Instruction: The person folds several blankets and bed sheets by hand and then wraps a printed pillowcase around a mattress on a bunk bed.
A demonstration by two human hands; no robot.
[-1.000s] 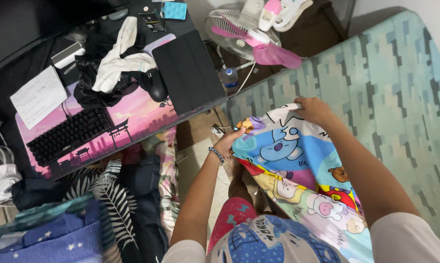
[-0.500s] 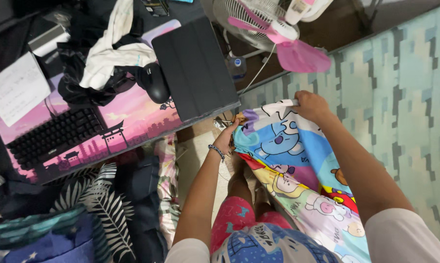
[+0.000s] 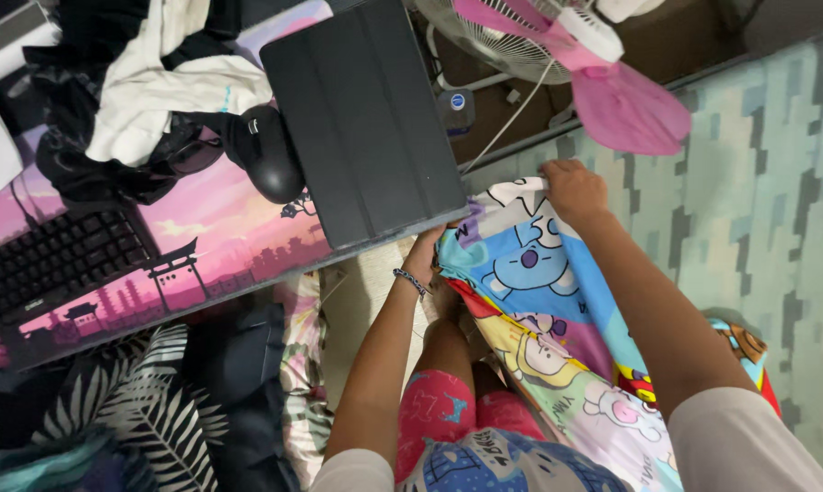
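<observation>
A colourful cartoon-print sheet [image 3: 539, 301] lies over the edge of a mattress [image 3: 749, 219] covered in a green blocky pattern. My right hand [image 3: 571, 189] grips the sheet's far corner on the mattress top. My left hand [image 3: 427, 251] holds the sheet's near edge beside the mattress side, just under the desk edge; a beaded bracelet is on that wrist. My legs in pink shorts show below.
A desk at the left carries a pink desk mat [image 3: 220, 237], a black keyboard [image 3: 56, 264], a black mouse [image 3: 273, 164], a black tablet case [image 3: 361, 118] and a heap of clothes [image 3: 147, 91]. A fan with pink blades [image 3: 603, 82] stands behind. Leaf-print fabric [image 3: 147, 401] lies below.
The view has dropped and moved closer to the desk. Both hands have carried the sheet's top edge a little farther up the mattress, still gripping it.
</observation>
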